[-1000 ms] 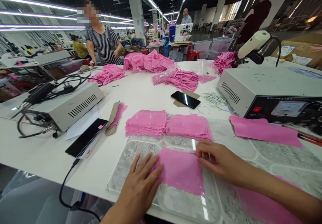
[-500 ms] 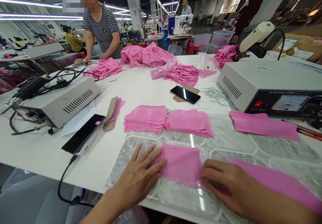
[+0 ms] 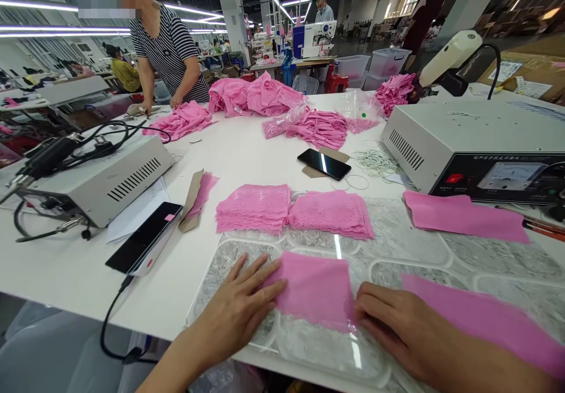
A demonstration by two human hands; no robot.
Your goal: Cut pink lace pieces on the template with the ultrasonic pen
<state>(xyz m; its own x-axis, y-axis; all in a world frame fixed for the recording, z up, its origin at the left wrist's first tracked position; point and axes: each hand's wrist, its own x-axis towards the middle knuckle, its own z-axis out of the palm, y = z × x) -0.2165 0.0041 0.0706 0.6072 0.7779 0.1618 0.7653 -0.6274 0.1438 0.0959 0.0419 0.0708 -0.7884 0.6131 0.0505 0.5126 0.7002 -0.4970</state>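
A pink fabric piece (image 3: 314, 287) lies flat on the clear-topped, grey marbled mat (image 3: 326, 352) in front of me. My left hand (image 3: 241, 307) rests open with spread fingers, its fingertips on the piece's left edge. At the right edge, the fingers of my right hand (image 3: 399, 325) are bent and pressed together on the fabric; the fingertips are partly hidden. A long pink fabric strip (image 3: 479, 316) lies beside and partly behind my right forearm. Just beyond the piece sit two stacks of pink lace-edged fabric, a left stack (image 3: 253, 210) and a right stack (image 3: 331, 213).
Grey boxes stand at left (image 3: 115, 181) and right (image 3: 489, 128), the right with a meter. A phone (image 3: 324, 163), a dark-screened device (image 3: 145, 237) with a cable, rubber bands (image 3: 375, 163) and pink cloth heaps (image 3: 273, 96) lie around. A person (image 3: 170, 52) works across the table.
My hands stay almost in place at the fabric's two edges, the right fingers slightly closer together. The view shifts a little. The person across the table leans further left.
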